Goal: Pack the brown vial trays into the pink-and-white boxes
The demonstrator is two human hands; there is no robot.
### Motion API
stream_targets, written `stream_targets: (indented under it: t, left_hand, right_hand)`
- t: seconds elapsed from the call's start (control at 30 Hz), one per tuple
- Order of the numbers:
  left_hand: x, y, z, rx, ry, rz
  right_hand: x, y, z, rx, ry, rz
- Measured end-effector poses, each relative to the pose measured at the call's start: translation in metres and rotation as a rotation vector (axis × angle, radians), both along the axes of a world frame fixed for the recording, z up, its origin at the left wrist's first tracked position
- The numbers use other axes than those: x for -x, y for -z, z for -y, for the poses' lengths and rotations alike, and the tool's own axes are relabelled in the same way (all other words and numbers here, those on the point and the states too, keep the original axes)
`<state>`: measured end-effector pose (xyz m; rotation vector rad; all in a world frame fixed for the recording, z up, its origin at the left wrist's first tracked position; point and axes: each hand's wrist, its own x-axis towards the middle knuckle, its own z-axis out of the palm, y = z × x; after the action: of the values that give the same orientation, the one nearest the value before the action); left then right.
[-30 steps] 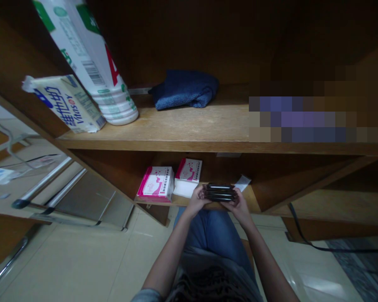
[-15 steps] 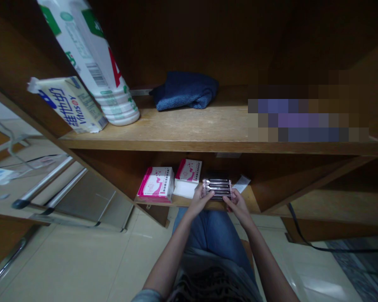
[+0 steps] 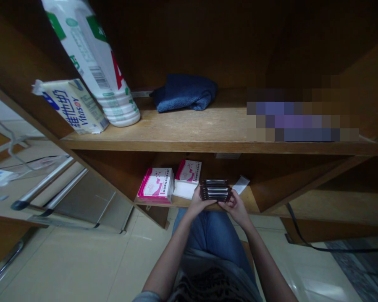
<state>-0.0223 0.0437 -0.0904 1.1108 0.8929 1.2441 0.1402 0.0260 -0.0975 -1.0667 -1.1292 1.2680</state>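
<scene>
Between my two hands is a small tray of dark vials (image 3: 214, 192), several shiny tubes lying side by side in it. My left hand (image 3: 198, 204) grips the tray's left end, fingers partly hidden behind it. On the other end my right hand (image 3: 236, 205) is closed, thumb along the near edge. Just left of the tray stands an open pink-and-white carton (image 3: 189, 172) with a white flap (image 3: 184, 189) toward me. Beside that is a closed pink-and-white carton (image 3: 157, 184). A pale strip (image 3: 240, 185) lies on the lower shelf right of the tray.
The upper shelf (image 3: 189, 130) overhangs the cartons. On it are a tall white bottle (image 3: 97, 71), a Vitasoy drink carton (image 3: 72, 107), a folded blue cloth (image 3: 185, 93) and a blurred-out patch at right. A black cable (image 3: 297, 228) hangs at the lower right.
The tray of vials has turned in my hands and now shows a darker face. My thumbs have shifted from its top to its near edge. The cartons stay put.
</scene>
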Motion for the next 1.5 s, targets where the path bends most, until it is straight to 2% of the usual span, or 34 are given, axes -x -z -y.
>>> stream_targets:
  t: [0.13, 0.33, 0.5, 0.63, 0.73, 0.8, 0.9, 0.97, 1.13, 1.27, 1.37, 1.5]
  left_hand:
    - [0.001, 0.002, -0.001, 0.002, -0.022, -0.031]
    - [0.000, -0.004, -0.001, -0.014, 0.019, 0.000]
    - [-0.001, -0.010, 0.004, -0.082, -0.004, -0.122]
    - [-0.004, -0.014, 0.006, -0.071, 0.009, -0.159]
    - [-0.005, -0.015, 0.006, -0.014, 0.037, -0.104]
    - [-0.006, -0.016, 0.006, -0.001, 0.045, -0.076]
    - [-0.006, -0.019, 0.007, 0.003, 0.057, -0.078]
    - [-0.006, -0.021, 0.008, 0.008, 0.061, -0.079]
    - [-0.005, -0.018, 0.006, 0.063, 0.098, -0.020]
    - [-0.003, -0.016, 0.003, 0.084, 0.148, 0.035]
    - [-0.003, -0.017, 0.002, 0.087, 0.155, 0.029]
    - [-0.003, -0.020, 0.003, 0.080, 0.140, -0.006]
  right_hand:
    - [0.002, 0.003, 0.001, 0.005, 0.043, 0.034]
    - [0.000, 0.003, 0.002, 0.005, 0.024, 0.038]
    - [-0.003, -0.004, 0.005, -0.031, -0.016, 0.053]
    - [-0.010, -0.015, 0.014, -0.036, -0.049, 0.147]
    - [-0.021, -0.025, 0.022, -0.031, -0.072, 0.315]
    - [-0.027, -0.030, 0.023, -0.058, 0.023, 0.409]
    - [-0.034, -0.032, 0.016, -0.117, 0.308, 0.455]
    - [-0.038, -0.029, 0.005, -0.114, 0.416, 0.495]
    - [-0.050, -0.010, -0.027, 0.007, 0.391, 0.577]
    - [-0.054, -0.004, -0.039, -0.001, 0.469, 0.695]
    - [-0.051, -0.012, -0.039, -0.035, 0.518, 0.733]
    - [-0.040, -0.039, -0.031, -0.117, 0.547, 0.688]
